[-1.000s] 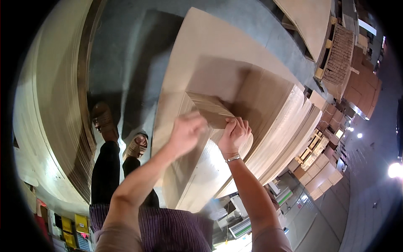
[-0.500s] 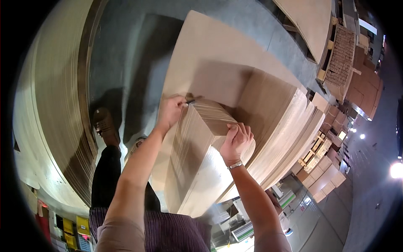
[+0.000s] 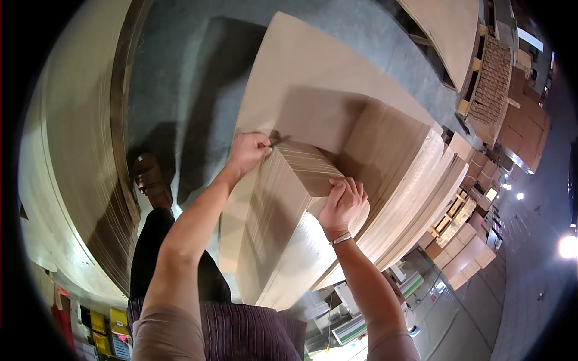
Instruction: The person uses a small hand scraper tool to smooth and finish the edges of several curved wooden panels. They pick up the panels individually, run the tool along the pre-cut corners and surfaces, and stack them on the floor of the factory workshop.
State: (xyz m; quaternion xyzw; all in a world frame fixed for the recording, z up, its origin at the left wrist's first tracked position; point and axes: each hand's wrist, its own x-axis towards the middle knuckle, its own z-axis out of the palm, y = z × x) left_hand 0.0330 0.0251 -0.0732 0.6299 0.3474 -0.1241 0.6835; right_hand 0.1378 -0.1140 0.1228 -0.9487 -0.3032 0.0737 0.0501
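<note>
A thick bundle of flat cardboard sheets [image 3: 283, 222] stands tilted against me, its striped top edge facing up. My left hand [image 3: 248, 151] grips the far left corner of the bundle, fingers curled over a small dark thing at the corner. My right hand [image 3: 344, 203], with a bracelet on the wrist, clutches the near right corner of the same bundle. The bundle leans over a large pale cardboard stack [image 3: 337, 102] lying flat below it.
A tall pile of pale sheets [image 3: 66, 180] curves along the left. Grey concrete floor [image 3: 180, 72] lies between the piles, with my shoe [image 3: 150, 180] on it. More cardboard stacks and pallets [image 3: 494, 84] stand at the upper right; brown boxes [image 3: 463, 253] at the right.
My left hand moved from beside the right hand out to the bundle's far left corner. The bundle rose and tilted up toward me, showing its layered edge.
</note>
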